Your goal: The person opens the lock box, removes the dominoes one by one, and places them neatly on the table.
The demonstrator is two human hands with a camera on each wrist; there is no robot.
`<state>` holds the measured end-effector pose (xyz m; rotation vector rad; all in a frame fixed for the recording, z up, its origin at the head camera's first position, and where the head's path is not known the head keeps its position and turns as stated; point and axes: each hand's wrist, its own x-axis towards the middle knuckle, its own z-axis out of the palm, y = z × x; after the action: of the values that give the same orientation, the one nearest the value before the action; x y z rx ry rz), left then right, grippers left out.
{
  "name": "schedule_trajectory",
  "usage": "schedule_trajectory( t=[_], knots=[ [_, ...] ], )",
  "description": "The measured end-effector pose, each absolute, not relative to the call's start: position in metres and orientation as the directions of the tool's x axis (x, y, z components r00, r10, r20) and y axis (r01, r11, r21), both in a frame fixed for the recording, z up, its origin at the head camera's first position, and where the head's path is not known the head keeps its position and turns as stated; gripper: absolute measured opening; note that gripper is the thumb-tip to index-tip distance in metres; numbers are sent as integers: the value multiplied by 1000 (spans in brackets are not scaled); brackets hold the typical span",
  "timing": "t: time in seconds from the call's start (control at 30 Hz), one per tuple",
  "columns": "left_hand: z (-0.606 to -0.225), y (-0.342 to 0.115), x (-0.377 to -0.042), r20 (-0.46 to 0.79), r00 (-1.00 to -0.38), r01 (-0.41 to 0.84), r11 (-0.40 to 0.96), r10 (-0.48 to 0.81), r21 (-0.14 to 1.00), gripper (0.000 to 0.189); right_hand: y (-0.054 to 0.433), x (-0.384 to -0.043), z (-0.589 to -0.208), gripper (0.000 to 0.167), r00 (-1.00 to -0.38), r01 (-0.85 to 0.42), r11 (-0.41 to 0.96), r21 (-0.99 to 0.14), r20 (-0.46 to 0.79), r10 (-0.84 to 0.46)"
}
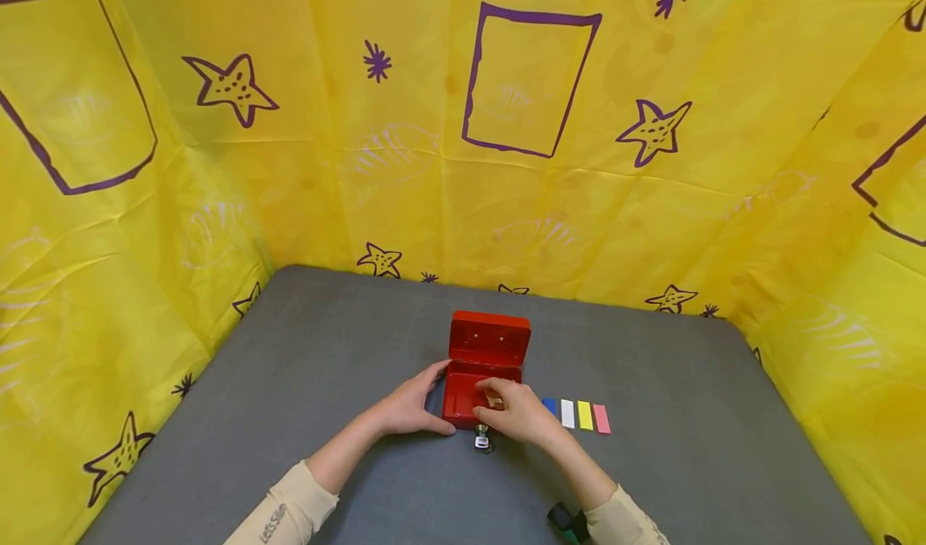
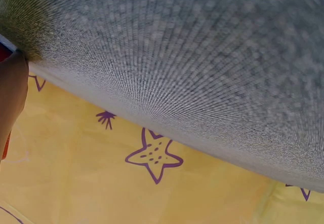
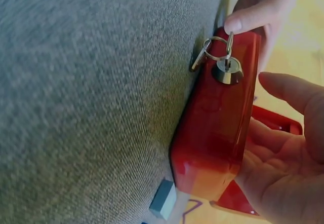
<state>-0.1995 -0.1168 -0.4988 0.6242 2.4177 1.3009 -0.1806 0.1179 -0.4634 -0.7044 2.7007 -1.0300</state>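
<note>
A small red cash box [image 1: 457, 400] stands on the grey table with its lid [image 1: 489, 338] raised. A key with a ring [image 3: 229, 49] sits in the round lock [image 3: 228, 72] on the box's front. My left hand [image 1: 408, 404] holds the box by its left side, thumb at the front corner and fingers farther back. Over the box's right part, my right hand [image 1: 514, 410] reaches down with bent fingers inside the rim. In the right wrist view its thumb [image 3: 288, 89] stands apart from the fingers, and nothing shows between them.
Right of the box lie flat rectangular pieces: a blue one [image 1: 550, 405] partly behind the right hand, then white [image 1: 567, 414], yellow [image 1: 584, 415] and pink [image 1: 602, 419]. A black and green object [image 1: 564, 521] lies by the right sleeve. Yellow patterned cloth [image 1: 405, 191] surrounds the table.
</note>
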Motion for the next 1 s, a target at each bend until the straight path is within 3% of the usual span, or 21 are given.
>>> schedule_trajectory(
  t=[0.6, 1.0],
  knots=[
    [-502, -118, -201, -24, -845, 271, 466, 534, 843, 100, 111, -184, -471, 43, -858, -367, 584, -724, 21, -513],
    [-503, -118, -202, -16, -840, 280, 459, 542, 843, 101, 112, -187, -472, 40, -904, -313, 599, -737, 37, -426]
  ],
)
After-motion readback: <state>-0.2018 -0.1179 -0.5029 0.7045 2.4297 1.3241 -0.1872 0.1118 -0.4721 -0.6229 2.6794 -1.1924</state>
